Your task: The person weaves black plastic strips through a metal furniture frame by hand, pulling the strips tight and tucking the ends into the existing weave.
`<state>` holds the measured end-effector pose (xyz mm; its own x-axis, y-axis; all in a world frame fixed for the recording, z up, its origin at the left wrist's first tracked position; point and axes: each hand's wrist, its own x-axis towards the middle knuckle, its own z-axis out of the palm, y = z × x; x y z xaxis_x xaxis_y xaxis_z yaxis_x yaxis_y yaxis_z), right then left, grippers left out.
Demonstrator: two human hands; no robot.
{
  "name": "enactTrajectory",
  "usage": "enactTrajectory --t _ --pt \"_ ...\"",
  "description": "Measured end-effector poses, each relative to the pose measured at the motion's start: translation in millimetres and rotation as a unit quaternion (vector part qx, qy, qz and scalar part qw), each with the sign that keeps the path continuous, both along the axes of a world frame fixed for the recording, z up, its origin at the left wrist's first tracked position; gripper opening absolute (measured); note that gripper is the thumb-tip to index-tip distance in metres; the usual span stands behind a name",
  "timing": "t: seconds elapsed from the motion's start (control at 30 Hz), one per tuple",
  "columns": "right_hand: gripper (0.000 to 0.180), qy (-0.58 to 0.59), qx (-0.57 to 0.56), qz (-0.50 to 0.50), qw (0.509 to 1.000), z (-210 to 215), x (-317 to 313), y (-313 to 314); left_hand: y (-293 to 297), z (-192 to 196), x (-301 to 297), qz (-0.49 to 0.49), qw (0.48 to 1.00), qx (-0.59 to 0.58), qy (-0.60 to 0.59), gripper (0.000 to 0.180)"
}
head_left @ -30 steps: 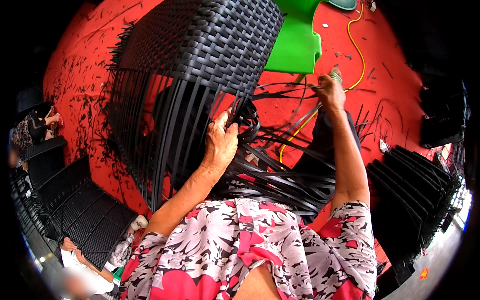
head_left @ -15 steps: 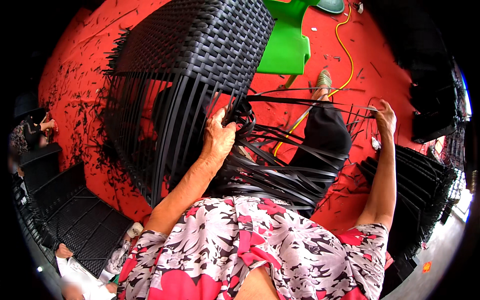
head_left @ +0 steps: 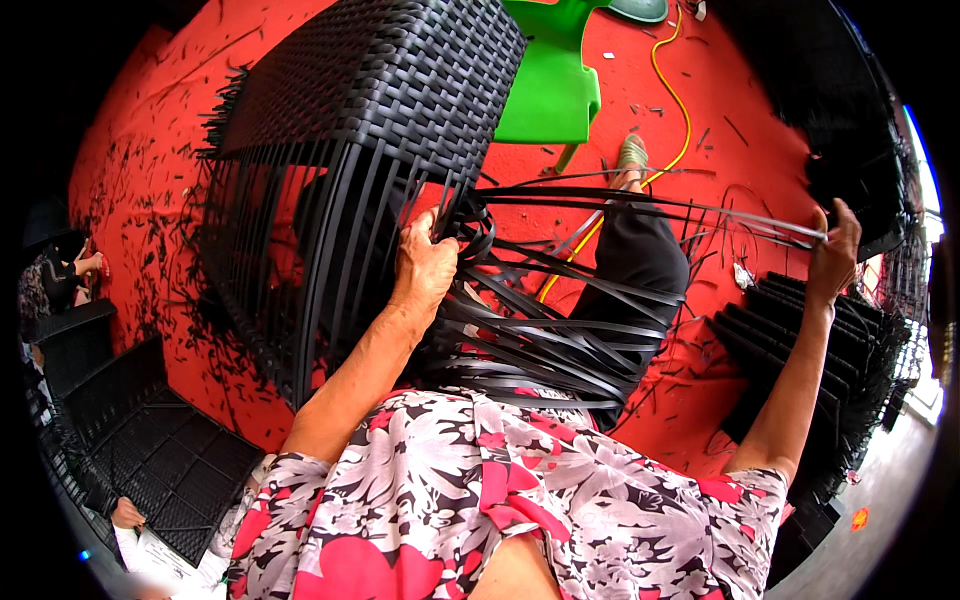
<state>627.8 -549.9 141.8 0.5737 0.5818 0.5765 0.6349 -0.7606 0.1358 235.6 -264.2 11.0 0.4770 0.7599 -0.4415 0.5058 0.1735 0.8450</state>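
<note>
In front of me, to the left, stands a black woven basket-like piece (head_left: 430, 80); its upper part is woven and bare upright strips (head_left: 270, 220) run below. My left hand (head_left: 425, 265) is closed at the strips by its near corner, and the fingertips are partly hidden. Far out to the right, my right hand (head_left: 835, 250) grips black plastic strips (head_left: 740, 215) stretched taut from that corner. A looped bundle of loose strips (head_left: 560, 350) lies across my lap and leg.
A green plastic chair (head_left: 550, 90) stands beyond the weave. A yellow hose (head_left: 675, 90) crosses the red floor covering (head_left: 150, 200), which is littered with strip scraps. Black woven pieces (head_left: 830, 350) are stacked at right, others (head_left: 170, 460) at lower left, where another person's hand (head_left: 127, 513) shows.
My right hand has moved farther right, drawing the strips out longer and straighter. My left hand stays at the corner of the weave.
</note>
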Motion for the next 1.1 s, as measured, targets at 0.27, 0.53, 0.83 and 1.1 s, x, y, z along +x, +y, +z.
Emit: enactTrajectory --t 0.27,0.53,0.83,1.1 --pt "0.058 0.53 0.634 0.031 0.562 -14.4 23.3 1.1 -3.7 -11.6 -3.0 0.001 0.998 0.05 0.025 0.039" --pt "0.035 -0.114 -0.167 0.011 0.979 73.4 65.1 -94.2 0.5 -6.9 -7.3 0.018 1.0 -0.002 -0.004 0.041" --pt "0.079 0.352 -0.196 -0.059 0.913 16.8 101.6 -231.7 8.4 4.0 -5.5 0.011 0.992 -0.124 -0.035 0.054" --pt "0.026 0.72 0.089 0.199 0.659 -98.2 -162.9 168.4 -11.1 8.9 -16.0 0.063 0.995 -0.07 -0.027 0.064"
